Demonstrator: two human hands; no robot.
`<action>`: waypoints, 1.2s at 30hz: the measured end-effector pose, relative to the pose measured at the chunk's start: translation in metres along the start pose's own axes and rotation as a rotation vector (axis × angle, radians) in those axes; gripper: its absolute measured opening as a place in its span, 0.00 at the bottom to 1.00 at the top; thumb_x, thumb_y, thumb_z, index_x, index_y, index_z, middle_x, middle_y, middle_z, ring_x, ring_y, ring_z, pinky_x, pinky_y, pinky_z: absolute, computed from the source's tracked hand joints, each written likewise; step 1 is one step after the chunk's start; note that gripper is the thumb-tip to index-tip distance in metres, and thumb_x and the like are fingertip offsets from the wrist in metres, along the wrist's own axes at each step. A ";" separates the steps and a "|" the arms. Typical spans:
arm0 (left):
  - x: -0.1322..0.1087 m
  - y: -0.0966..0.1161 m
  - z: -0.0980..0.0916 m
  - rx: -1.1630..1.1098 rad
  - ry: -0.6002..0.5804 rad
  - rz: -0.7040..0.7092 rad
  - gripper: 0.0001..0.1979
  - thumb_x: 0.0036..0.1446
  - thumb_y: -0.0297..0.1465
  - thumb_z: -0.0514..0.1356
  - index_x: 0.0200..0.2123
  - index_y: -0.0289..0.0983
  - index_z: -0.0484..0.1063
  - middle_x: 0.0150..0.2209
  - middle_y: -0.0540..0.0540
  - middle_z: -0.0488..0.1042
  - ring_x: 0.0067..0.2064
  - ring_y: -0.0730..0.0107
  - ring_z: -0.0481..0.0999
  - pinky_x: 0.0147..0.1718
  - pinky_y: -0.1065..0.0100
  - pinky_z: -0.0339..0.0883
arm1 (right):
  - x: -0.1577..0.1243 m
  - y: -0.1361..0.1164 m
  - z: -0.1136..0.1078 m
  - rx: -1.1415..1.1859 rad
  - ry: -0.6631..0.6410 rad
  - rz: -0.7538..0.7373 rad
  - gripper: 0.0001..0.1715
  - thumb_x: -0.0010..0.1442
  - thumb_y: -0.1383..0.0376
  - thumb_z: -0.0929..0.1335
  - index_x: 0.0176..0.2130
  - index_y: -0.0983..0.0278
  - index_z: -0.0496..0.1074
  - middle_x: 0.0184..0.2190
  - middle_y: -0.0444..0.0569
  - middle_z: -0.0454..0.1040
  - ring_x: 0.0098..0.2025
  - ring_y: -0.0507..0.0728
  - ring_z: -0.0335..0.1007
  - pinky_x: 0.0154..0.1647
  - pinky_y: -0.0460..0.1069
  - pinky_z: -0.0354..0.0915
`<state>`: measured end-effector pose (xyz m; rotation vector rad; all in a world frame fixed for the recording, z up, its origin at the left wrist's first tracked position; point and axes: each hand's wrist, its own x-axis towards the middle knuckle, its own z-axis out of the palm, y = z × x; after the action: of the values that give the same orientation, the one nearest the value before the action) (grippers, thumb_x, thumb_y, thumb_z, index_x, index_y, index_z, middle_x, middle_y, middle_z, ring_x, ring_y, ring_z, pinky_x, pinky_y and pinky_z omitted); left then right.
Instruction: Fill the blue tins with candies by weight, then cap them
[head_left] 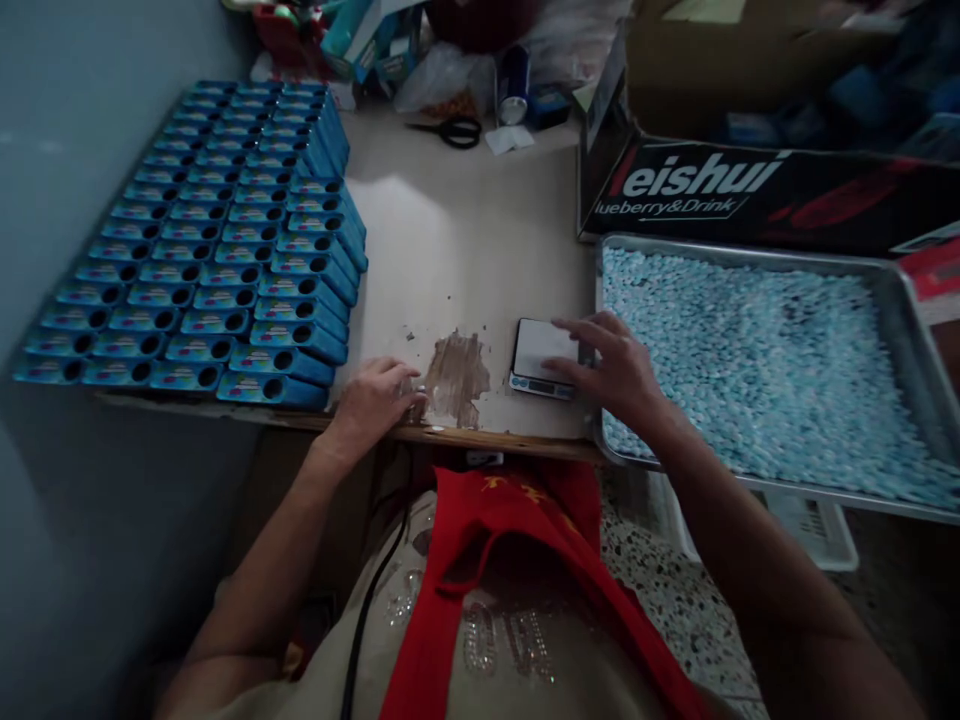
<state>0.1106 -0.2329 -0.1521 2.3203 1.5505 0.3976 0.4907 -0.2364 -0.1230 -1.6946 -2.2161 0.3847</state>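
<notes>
Left hand (379, 395): loosely curled, empty, resting on the table (465, 240) edge.
Right hand (611, 370): fingers spread flat, touching the small scale (541, 357).
Tray (911, 330): pale blue pellets, just right of that hand.
Blue boxes (217, 240): stacked beyond the left hand.

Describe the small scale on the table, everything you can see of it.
The small scale is a flat, pocket-size digital unit with a pale, bare weighing plate on top and a dark front strip holding a display, unreadable here. It lies flat near the table's front edge, between a worn brown patch and the metal tray of light blue pieces, very close to the tray's rim. The right hand rests over its right side, fingers reaching onto it. The left hand lies apart on the table edge.
</notes>
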 end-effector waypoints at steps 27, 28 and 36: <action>-0.020 -0.009 0.031 -0.012 0.370 0.020 0.08 0.78 0.31 0.62 0.43 0.45 0.80 0.39 0.45 0.84 0.44 0.50 0.81 0.49 0.53 0.76 | 0.270 0.055 -0.024 -0.364 -0.136 -0.080 0.25 0.69 0.73 0.74 0.64 0.75 0.78 0.76 0.62 0.70 0.78 0.73 0.63 0.77 0.68 0.59; -0.020 -0.008 0.032 -0.018 0.377 0.011 0.08 0.78 0.32 0.62 0.43 0.45 0.81 0.39 0.45 0.84 0.44 0.50 0.81 0.49 0.53 0.76 | 0.257 0.052 -0.027 -0.374 -0.140 -0.072 0.19 0.75 0.71 0.69 0.61 0.76 0.79 0.74 0.61 0.72 0.78 0.71 0.64 0.77 0.67 0.58; -0.023 -0.013 0.039 -0.013 0.395 -0.015 0.12 0.80 0.36 0.60 0.43 0.44 0.82 0.42 0.41 0.86 0.46 0.50 0.83 0.51 0.52 0.72 | 0.084 -0.002 -0.027 -0.580 -0.553 -0.125 0.11 0.65 0.70 0.75 0.48 0.66 0.85 0.44 0.60 0.87 0.58 0.73 0.79 0.65 0.65 0.67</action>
<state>0.1068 -0.2536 -0.1946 2.3172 1.7248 0.9049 0.4798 -0.1556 -0.0903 -1.8651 -3.0536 0.2011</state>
